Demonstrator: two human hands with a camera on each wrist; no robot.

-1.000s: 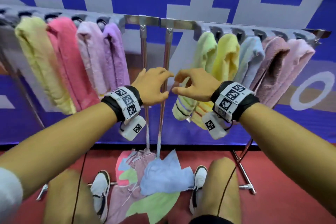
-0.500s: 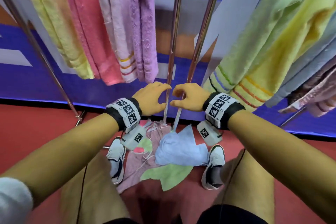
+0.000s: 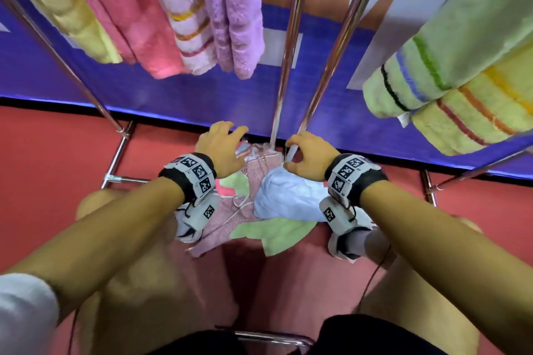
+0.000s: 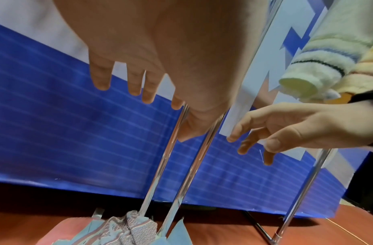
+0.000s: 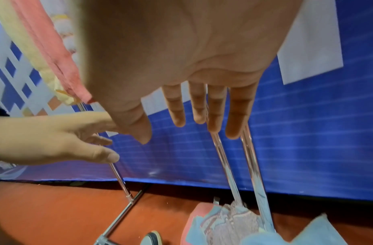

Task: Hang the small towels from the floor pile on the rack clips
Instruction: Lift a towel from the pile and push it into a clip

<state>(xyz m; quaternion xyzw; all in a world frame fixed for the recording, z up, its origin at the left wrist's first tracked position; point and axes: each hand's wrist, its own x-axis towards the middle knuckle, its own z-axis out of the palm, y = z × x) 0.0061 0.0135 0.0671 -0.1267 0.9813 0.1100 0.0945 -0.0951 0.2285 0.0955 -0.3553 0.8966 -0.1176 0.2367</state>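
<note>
Towels lie heaped on the floor point(image 3: 57, 158) in a pile point(image 3: 248, 210) at the foot of the rack point(image 3: 291, 37), whose two middle poles run down into it. Largest is the rack itself: hung towels point(image 3: 121, 14) fill its side left of the poles and more hang right of them; its clips are out of view. In the pile, a pink towel point(image 3: 245, 210) spreads widest, just below the poles' feet. A blue towel point(image 3: 288, 196) lies bunched on top of the pink one, right of the poles, and a green towel point(image 3: 277, 232) pokes out beneath the blue one, nearer the person.

Both hands hover above the pile, empty. The left hand point(image 3: 220, 150), left of the poles, has its fingers spread and relaxed, gripping nothing. The right hand point(image 3: 310, 157), at the right pole's foot, has loosely bent fingers, thumb near forefinger, nothing between them; its grip is unclosed too.

The step in hand looks like reaching down for another towel. Next, likely, a pinch on the blue one's edge, lifting it clear of the poles and of the pink towel beneath.
</note>
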